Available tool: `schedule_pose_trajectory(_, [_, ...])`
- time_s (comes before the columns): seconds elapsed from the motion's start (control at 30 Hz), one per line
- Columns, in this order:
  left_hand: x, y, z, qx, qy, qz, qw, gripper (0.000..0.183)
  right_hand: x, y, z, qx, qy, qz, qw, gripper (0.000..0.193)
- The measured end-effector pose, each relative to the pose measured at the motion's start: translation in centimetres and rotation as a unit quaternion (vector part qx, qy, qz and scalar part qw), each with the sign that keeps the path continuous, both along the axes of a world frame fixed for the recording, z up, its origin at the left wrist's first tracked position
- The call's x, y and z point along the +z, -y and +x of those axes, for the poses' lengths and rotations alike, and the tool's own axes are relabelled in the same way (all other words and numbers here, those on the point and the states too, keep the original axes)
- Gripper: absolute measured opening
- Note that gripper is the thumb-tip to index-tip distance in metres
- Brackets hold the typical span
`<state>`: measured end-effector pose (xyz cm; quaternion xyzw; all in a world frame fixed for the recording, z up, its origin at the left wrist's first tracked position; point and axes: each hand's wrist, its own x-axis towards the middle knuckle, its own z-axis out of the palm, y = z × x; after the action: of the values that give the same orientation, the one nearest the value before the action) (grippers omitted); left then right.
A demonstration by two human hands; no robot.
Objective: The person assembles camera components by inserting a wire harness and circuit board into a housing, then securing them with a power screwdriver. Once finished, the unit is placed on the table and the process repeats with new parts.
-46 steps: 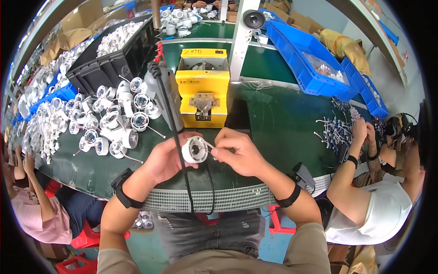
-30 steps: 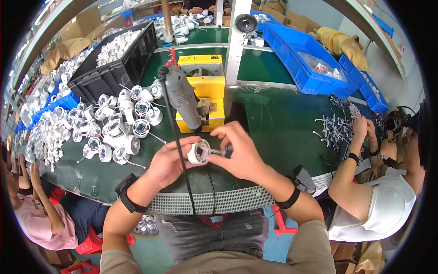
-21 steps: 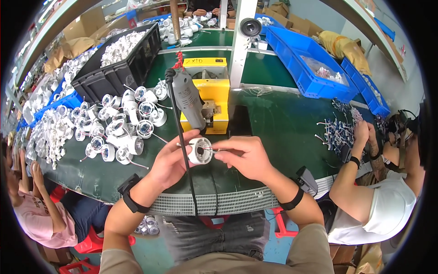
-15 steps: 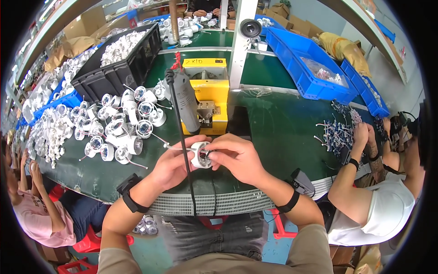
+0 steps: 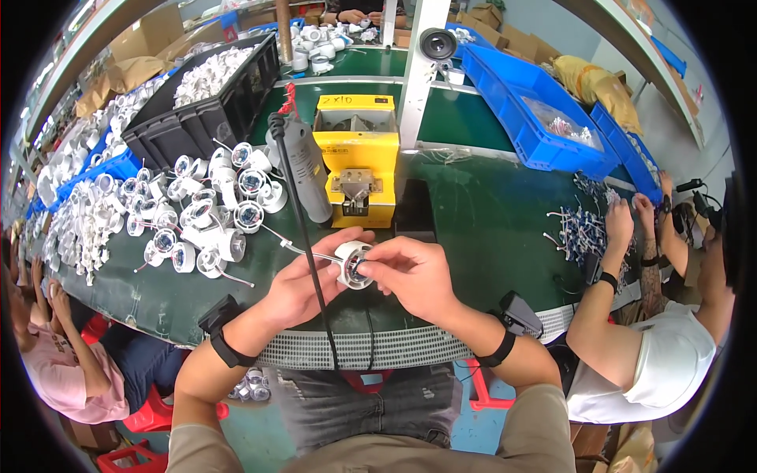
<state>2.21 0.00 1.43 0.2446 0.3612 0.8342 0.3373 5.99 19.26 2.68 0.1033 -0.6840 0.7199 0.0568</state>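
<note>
Over the near table edge, my left hand [image 5: 302, 281] grips a white round plastic housing [image 5: 344, 273] by its outer side, fingers wrapped round it. A dark round circuit board [image 5: 354, 268] shows inside the housing's open face. My right hand [image 5: 416, 274] is closed, thumb and forefinger pinched at that face; what lies between the fingertips is too small to make out. From the housing a thin white wire [image 5: 298, 249] runs out to the left. A grey electric screwdriver [image 5: 303, 169] hangs just beyond my hands, its black cord [image 5: 302, 229] passing in front of my left hand.
A yellow machine [image 5: 360, 163] stands ahead. Many white housings [image 5: 206, 213] with wires lie to the left, near a black crate [image 5: 197, 106] of white parts. Wired boards [image 5: 579, 229] and a blue bin [image 5: 536, 134] are at right. Co-workers sit on both sides.
The housing has turned so its open face and the board show more. My right fingertips have shifted slightly over the face. The screwdriver has swung left.
</note>
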Motion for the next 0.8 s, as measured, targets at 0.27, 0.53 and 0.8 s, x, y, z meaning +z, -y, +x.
schedule_pose_trajectory(0.27, [-0.5,-0.8,0.7,0.027,-0.065,0.022,0.997,0.057,-0.5,0.8,-0.5,-0.118,-0.174,0.138,0.968,0.033])
schedule_pose_trajectory(0.53, [-0.6,-0.5,-1.1,0.122,-0.059,-0.231,0.963,0.034,-1.1,-0.3,-2.9,0.004,-0.072,0.251,0.965,0.027])
schedule_pose_trajectory(0.8, [-1.8,0.3,-2.1,0.135,-0.021,-0.275,0.952,0.037,2.3,4.8,-7.8,-0.105,-0.138,0.273,0.946,0.054])
